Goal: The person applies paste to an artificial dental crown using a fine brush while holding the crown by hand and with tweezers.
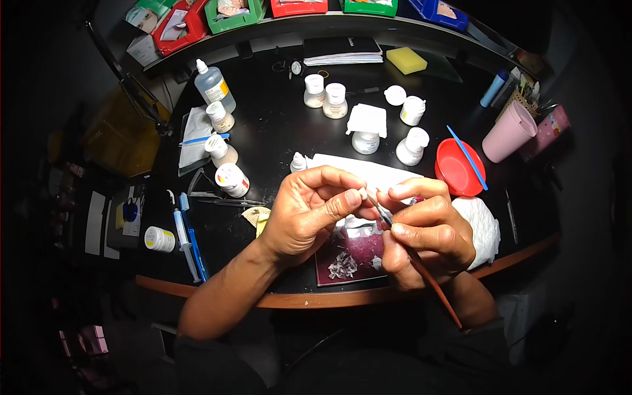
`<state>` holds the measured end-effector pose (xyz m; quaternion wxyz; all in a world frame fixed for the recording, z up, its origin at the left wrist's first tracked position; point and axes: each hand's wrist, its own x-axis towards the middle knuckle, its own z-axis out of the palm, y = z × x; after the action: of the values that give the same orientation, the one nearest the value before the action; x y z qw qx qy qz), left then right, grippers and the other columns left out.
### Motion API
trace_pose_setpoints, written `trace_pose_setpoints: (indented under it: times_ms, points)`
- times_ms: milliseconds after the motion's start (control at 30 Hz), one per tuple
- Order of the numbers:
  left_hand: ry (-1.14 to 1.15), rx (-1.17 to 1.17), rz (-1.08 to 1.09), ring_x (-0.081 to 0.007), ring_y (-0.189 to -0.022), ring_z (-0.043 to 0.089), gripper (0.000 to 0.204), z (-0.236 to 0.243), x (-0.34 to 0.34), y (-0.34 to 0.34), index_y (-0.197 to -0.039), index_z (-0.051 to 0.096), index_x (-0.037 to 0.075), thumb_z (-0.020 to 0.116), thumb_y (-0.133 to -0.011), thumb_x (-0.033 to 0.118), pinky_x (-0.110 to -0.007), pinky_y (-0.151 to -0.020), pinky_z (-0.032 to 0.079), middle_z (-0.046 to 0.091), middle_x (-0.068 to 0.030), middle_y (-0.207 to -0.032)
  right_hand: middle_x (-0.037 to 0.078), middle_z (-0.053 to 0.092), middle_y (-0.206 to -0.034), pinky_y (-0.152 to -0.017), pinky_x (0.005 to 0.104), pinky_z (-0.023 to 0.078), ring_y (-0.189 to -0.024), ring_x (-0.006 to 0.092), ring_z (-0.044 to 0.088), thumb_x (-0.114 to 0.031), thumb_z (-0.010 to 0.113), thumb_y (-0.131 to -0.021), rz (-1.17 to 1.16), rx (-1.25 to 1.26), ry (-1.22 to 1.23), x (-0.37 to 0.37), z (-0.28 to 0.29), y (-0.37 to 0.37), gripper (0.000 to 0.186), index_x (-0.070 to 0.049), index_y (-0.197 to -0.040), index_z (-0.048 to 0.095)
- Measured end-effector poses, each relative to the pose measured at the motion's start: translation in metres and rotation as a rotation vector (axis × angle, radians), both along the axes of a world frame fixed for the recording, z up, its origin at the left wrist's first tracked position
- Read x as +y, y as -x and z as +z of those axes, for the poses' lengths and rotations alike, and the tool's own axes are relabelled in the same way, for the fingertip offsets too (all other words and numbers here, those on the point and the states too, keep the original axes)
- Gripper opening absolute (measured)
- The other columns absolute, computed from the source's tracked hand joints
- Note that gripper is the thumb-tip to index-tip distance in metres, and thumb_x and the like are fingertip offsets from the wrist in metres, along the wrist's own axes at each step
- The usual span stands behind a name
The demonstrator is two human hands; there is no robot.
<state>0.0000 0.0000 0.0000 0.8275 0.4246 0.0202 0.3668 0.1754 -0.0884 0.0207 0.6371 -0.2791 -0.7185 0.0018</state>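
Note:
My left hand point(304, 214) is closed, pinching a small cream-white dental crown point(363, 193) between thumb and forefinger. In my right hand point(431, 230) is a thin paintbrush point(433, 288) with a reddish-brown handle, gripped like a pen. Its dark tip points up and left and reaches close to the crown; whether they touch I cannot tell. Both hands hover over a maroon palette point(368, 249) with a white part and crumbled white scraps point(342, 266) on it. Behind the hands lies a white sheet or tray point(368, 167), partly hidden by them.
Several white-capped jars point(335, 102) stand around the black tabletop. On the right are a red bowl point(454, 168) with a blue stick across it, a crumpled white tissue point(479, 227) and a pink cup point(508, 131). A syringe point(185, 243) and clear bottle point(214, 85) are at left.

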Motion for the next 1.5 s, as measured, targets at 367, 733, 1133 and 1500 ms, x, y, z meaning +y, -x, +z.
trace_pose_setpoints:
  times_ms: [367, 733, 1133, 1500]
  points:
    - [0.013, -0.014, -0.009, -0.0222, -0.094, 0.073, 0.015, 0.0009, -0.0010, 0.0001, -0.113, 0.065, -0.001, 0.065, -0.099, 0.002, -0.034, -0.087, 0.059, 0.073, -0.0157, -0.105, 0.012, 0.067, -0.085, -0.084, 0.0399, 0.058, -0.098, 0.0341, 0.070, 0.014, 0.073, -0.067, -0.024, -0.017, 0.012, -0.0020, 0.0007, 0.0006, 0.030, 0.000, -0.093, 0.066]
    - [0.036, -0.058, -0.021, -0.0248, -0.097, 0.074, 0.014, 0.0001, -0.0001, 0.0002, -0.112, 0.066, -0.006, 0.065, -0.098, -0.001, -0.036, -0.090, 0.061, 0.072, -0.0186, -0.105, 0.012, 0.067, -0.084, -0.084, 0.0398, 0.058, -0.098, 0.0337, 0.070, 0.013, 0.073, -0.068, -0.025, -0.019, 0.010, -0.0015, 0.0001, 0.0003, 0.028, 0.000, -0.093, 0.066]
    - [0.035, -0.061, -0.026, -0.0250, -0.097, 0.074, 0.014, 0.0011, -0.0005, -0.0009, -0.112, 0.066, -0.006, 0.064, -0.099, -0.001, -0.037, -0.091, 0.061, 0.072, -0.0190, -0.106, 0.011, 0.067, -0.084, -0.084, 0.0392, 0.058, -0.097, 0.0338, 0.071, 0.013, 0.072, -0.068, -0.024, -0.038, 0.013, -0.0029, 0.0021, -0.0011, 0.029, 0.000, -0.092, 0.066]
    - [0.015, -0.071, -0.024, -0.0247, -0.099, 0.073, 0.014, 0.0007, 0.0000, -0.0021, -0.112, 0.066, -0.005, 0.064, -0.099, -0.001, -0.037, -0.092, 0.061, 0.072, -0.0188, -0.107, 0.011, 0.067, -0.084, -0.084, 0.0394, 0.058, -0.098, 0.0334, 0.070, 0.013, 0.073, -0.067, -0.025, -0.032, 0.017, -0.0037, 0.0014, -0.0009, 0.030, -0.001, -0.093, 0.066]
